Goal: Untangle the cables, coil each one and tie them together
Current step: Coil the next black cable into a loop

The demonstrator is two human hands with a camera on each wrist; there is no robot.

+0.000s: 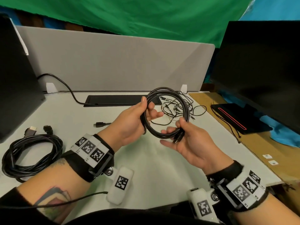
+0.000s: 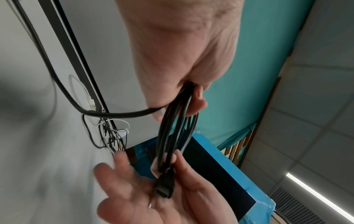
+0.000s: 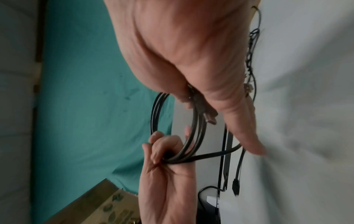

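Both hands hold a black cable coil (image 1: pixel 168 95) upright above the white table (image 1: pixel 154 168). My left hand (image 1: pixel 146 111) grips the coil's left side, fingers curled through the loop. My right hand (image 1: pixel 180 127) pinches the lower right strands together with the end plug (image 2: pixel 165 186), its other fingers spread. One strand trails from the left hand to a loose plug (image 1: pixel 100 124) lying on the table. A second, thicker black coil (image 1: pixel 32 153) lies at the left. A tangle of thin black and white cables (image 1: pixel 177 108) sits behind the held coil.
Dark monitors stand at the left (image 1: pixel 16 78) and right (image 1: pixel 259 70), with a grey divider panel (image 1: pixel 113 62) behind. A black cable hatch (image 1: pixel 120 100) lies along the back. A cardboard sheet (image 1: pixel 243 151) and a black stand with a red line (image 1: pixel 235 117) fill the right side.
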